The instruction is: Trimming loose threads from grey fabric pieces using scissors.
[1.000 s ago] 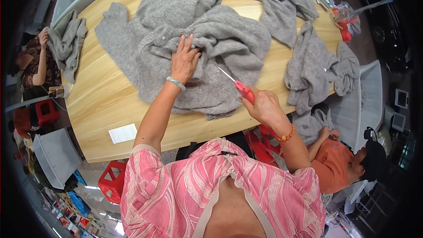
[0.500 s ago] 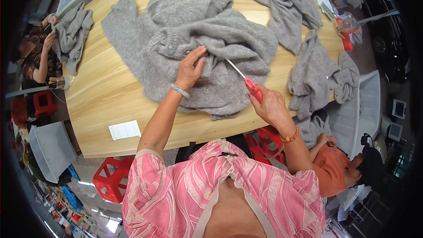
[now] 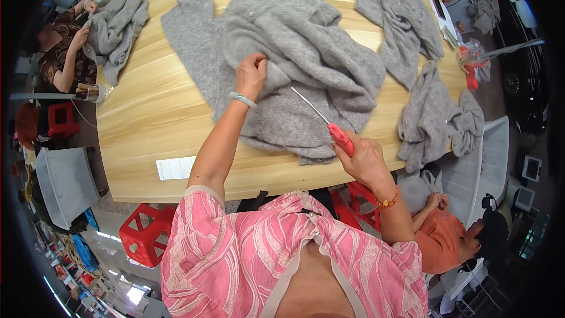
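Observation:
A grey knitted sweater (image 3: 282, 41) lies bunched and folded on the table in front of me, one sleeve spread to the upper left. My left hand (image 3: 251, 76) is closed on the fabric near the middle of it, fingers curled into the knit. In my right hand (image 3: 366, 154) is a red-handled tool with a slim metal shaft (image 3: 312, 105). The shaft points up and left over the sweater's lower part, and its tip lies just right of my left hand. Whether the tip touches the knit I cannot tell.
More grey knits (image 3: 403, 23) lie on the wooden table (image 3: 135, 135) at the right. A white paper slip (image 3: 175, 168) is near the front edge. Co-workers are at the left, far right and lower right. Red stools (image 3: 144, 234) and a grey bin (image 3: 491, 159) stand beside the table.
The upper fold of the sweater has flopped down over the ribbed, gathered part. My left hand has closed on the fabric. The tool's tip has come out of the fold.

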### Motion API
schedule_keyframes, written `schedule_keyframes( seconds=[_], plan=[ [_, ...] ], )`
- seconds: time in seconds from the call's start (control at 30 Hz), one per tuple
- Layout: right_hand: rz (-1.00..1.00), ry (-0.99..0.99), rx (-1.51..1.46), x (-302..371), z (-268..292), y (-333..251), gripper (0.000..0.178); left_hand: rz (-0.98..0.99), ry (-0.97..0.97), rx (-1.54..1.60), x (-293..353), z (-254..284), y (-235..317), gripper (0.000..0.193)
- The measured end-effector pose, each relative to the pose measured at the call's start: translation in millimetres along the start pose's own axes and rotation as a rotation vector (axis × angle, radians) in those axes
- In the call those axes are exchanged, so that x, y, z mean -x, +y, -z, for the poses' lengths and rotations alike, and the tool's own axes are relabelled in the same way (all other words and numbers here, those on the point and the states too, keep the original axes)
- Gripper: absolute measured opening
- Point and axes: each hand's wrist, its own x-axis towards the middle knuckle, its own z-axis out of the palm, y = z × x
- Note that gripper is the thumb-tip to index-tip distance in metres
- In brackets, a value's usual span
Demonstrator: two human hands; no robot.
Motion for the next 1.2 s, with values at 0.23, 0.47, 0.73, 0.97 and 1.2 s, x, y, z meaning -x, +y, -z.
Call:
schedule_keyframes(
  seconds=[0.23,0.47,0.73,0.97,1.2],
  plan=[
    [-0.005,0.135,-0.100,10.5,-7.9,6.1,0.019,-0.473,0.346,-0.064,-10.2,14.5,-6.3,0.025],
    [-0.008,0.214,-0.064,26.1,-25.8,2.9,0.024,0.194,-0.092,0.727,-97.2,39.4,-60.4,0.040],
    [-0.105,0.363,-0.374,23.4,1.4,13.6,0.035,-1.030,-0.571,-0.048,91.2,8.1,81.1,0.025],
    [-0.193,0.288,-0.393,25.3,-17.8,57.3,0.035,-0.897,-0.363,-0.339,92.6,-8.0,50.7,0.036],
    [-0.296,0.447,-0.444,7.6,-56.4,146.8,0.045,-0.862,-0.281,-0.608,29.3,-6.2,43.2,0.049]
  ],
)
